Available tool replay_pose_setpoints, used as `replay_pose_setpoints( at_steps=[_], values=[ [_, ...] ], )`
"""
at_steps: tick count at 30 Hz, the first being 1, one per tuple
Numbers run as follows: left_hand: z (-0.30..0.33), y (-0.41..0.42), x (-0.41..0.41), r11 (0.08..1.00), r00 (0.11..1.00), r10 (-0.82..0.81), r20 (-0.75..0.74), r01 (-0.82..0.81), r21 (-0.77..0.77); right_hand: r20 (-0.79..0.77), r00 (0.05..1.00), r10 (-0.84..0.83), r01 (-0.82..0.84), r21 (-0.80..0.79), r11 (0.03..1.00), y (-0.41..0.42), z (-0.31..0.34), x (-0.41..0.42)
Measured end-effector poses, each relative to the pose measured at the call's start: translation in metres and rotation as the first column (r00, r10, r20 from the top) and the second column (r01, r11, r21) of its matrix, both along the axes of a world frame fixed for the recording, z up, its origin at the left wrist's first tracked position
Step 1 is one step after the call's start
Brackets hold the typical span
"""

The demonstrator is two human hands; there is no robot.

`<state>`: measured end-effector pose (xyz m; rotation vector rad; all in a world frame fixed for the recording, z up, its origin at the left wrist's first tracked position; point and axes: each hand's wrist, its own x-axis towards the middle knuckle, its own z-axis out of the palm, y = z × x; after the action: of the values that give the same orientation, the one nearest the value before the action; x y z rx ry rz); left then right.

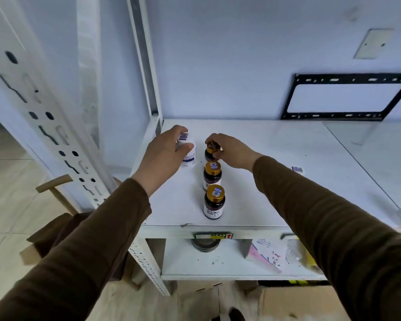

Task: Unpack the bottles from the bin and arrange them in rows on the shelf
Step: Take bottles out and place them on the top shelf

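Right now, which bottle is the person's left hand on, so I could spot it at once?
Start at the white shelf top and go to its back left corner, by the upright post. There the left hand wraps a white bottle with a dark blue label band. The three bottles in the line beside it are dark with gold caps; this one is white.
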<state>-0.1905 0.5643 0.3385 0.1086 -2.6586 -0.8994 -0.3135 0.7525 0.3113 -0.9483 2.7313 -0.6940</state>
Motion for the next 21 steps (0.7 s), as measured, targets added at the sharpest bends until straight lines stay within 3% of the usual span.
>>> replay_pose_setpoints(
  at_steps=[11,17,21],
  values=[
    [0.011,0.008,-0.006,1.000,0.999,-0.024,-0.043,0.024,0.000,0.067,0.998,-0.006,0.010,-0.065,0.998,0.006,-0.006,0.003],
    [0.034,0.037,-0.022,0.995,0.987,-0.091,-0.135,0.094,0.019,-0.098,0.992,-0.081,0.075,-0.064,0.995,0.049,0.024,0.008],
    [0.039,0.078,-0.039,0.982,0.975,-0.175,-0.133,0.184,0.052,-0.125,0.979,-0.160,0.150,-0.085,0.985,0.105,0.043,0.023]
  ],
)
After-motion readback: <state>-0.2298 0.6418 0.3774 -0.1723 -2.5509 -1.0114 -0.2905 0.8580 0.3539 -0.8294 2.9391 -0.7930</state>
